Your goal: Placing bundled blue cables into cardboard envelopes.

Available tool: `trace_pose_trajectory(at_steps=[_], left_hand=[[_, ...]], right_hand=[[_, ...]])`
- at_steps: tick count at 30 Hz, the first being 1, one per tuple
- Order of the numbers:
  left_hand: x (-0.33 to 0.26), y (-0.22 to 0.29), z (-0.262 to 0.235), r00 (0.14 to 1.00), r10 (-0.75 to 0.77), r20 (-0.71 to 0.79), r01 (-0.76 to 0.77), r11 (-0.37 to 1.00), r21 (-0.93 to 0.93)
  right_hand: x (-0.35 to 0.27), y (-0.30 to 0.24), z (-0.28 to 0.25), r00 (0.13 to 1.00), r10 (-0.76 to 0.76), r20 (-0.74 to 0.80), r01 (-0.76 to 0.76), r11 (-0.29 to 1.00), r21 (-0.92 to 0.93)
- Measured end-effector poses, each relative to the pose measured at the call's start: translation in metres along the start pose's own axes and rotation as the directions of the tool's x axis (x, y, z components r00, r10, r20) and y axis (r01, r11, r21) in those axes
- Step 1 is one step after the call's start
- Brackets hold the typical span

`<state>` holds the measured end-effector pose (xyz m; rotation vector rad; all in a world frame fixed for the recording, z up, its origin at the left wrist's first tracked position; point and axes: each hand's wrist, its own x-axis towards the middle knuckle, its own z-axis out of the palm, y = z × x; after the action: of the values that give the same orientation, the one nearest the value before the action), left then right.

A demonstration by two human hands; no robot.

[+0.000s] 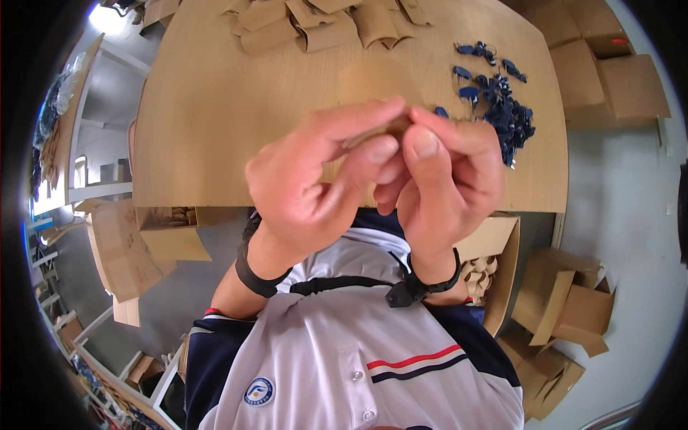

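Pinching: this looks like a fingertip job, up in the middle of the frame.
Left hand (312, 172): curled, with the pointer finger reaching across and the thumb tucked below it. I cannot tell if it has hold of anything.
Right hand (455, 179): curled too, its thumb tip close to the bent pointer finger. The fingers hide that spot, so I cannot tell what is in there.
Blue bits (505, 115): in a heap at the upper right of the frame. One loose bit (441, 112) peeks out just past the right hand.
Brown cards (326, 32): bent and piled at the top of the frame, well apart from both hands.
Bench (208, 136): it carries the heap and the cards. Working over it would be smart, since a dropped bit could land there.
Doing it well: press softly, line up the fingertips first, and move one hand while the other holds still. Turn the thumbs a little so the spot shows. Mind the heap when lowering the right hand.
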<state>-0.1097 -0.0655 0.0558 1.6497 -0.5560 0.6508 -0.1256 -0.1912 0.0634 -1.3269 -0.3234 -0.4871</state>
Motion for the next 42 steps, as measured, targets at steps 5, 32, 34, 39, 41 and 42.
trace_pose_trajectory(at_steps=[5,32,34,39,41,42], left_hand=[[-0.012,0.004,0.008,0.980,-0.161,-0.121,0.122,0.953,-0.276],[0.037,0.014,-0.036,0.813,-0.289,0.505,0.295,0.953,0.071],[0.033,0.015,-0.029,0.789,-0.412,0.456,0.537,0.822,-0.187],[0.016,0.002,-0.013,0.844,-0.368,0.391,0.474,0.853,-0.220],[0.012,0.000,-0.016,0.706,-0.453,0.544,0.646,0.727,-0.232],[0.009,-0.001,-0.017,0.534,-0.493,0.687,0.794,0.572,-0.207]], right_hand=[[-0.003,-0.007,-0.006,0.966,0.247,-0.077,-0.236,0.964,0.126],[-0.002,-0.006,-0.008,0.943,0.205,0.261,-0.091,0.916,-0.391],[-0.003,-0.004,-0.010,0.944,0.153,0.291,-0.007,0.894,-0.449],[-0.001,-0.003,-0.026,0.906,0.012,0.423,0.202,0.867,-0.456],[-0.001,-0.009,-0.031,0.857,0.086,0.509,0.172,0.883,-0.438],[-0.002,-0.012,-0.032,0.795,0.156,0.586,0.138,0.895,-0.425]])
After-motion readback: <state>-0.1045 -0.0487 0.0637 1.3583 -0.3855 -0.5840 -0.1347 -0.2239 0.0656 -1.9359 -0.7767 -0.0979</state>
